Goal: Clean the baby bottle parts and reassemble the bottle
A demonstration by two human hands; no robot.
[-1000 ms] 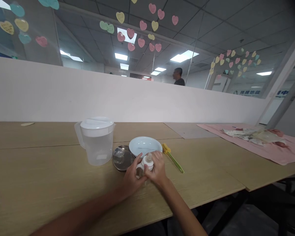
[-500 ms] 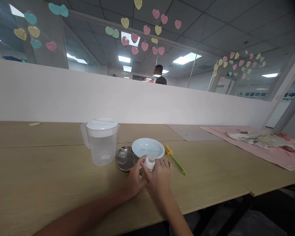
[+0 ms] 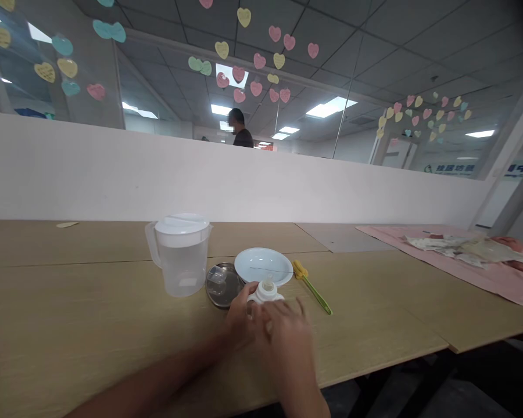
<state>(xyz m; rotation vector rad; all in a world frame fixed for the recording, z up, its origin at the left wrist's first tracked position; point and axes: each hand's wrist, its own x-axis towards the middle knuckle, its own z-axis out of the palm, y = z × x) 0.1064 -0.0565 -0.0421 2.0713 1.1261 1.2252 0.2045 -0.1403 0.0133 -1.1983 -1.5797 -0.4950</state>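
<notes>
A baby bottle (image 3: 267, 292) with a white collar and a clear teat stands upright between my hands. Wrapped round its left side is my left hand (image 3: 240, 313). My right hand (image 3: 283, 331) is in front of the bottle, blurred by motion, and it hides the bottle's lower part; whether its fingers grip anything does not show. Just behind the bottle lies a pale blue-white bowl (image 3: 257, 261) with a thin dark line across it. Left of it, a round metal tray (image 3: 226, 290) carries a small clear cap (image 3: 217, 276).
A lidded clear pitcher (image 3: 183, 261) stands left of the tray. A green-handled brush with a yellow head (image 3: 314, 290) lies right of the bowl. On the far right, a pink cloth (image 3: 509, 287) bears crumpled white fabric (image 3: 462, 249). Behind the window stands a person (image 3: 239, 130).
My right hand has moved from the bottle's collar down and toward me. My left hand stays round the bottle. Behind the window, the person has shifted left.
</notes>
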